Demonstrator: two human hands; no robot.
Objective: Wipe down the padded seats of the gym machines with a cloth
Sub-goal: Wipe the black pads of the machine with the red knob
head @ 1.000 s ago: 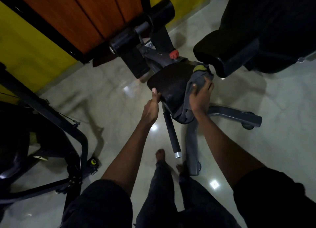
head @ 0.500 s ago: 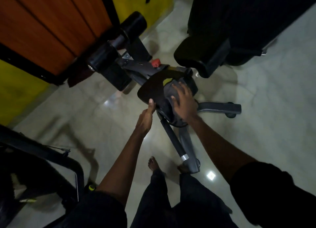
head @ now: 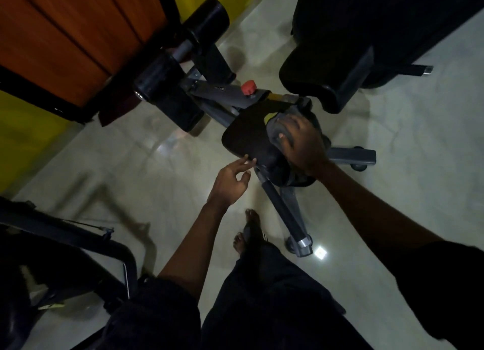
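We wipe the black padded seat (head: 247, 140) of a small gym machine, pressing a grey cloth (head: 281, 128) onto it.

Our right hand (head: 305, 142) lies flat with fingers spread on the cloth, pinning it to the right half of the seat rather than clenching it; a yellow-green patch of the cloth shows by the fingertips. Our left hand (head: 230, 179) is loosely open, holding nothing, fingertips just touching the seat's near edge. Half a second ago that hand gripped the edge with the thumb on top; it has since let go. A red knob (head: 248, 87) sits on the grey frame (head: 222, 91) behind the seat. The frame carries a small mark, too blurred to read.
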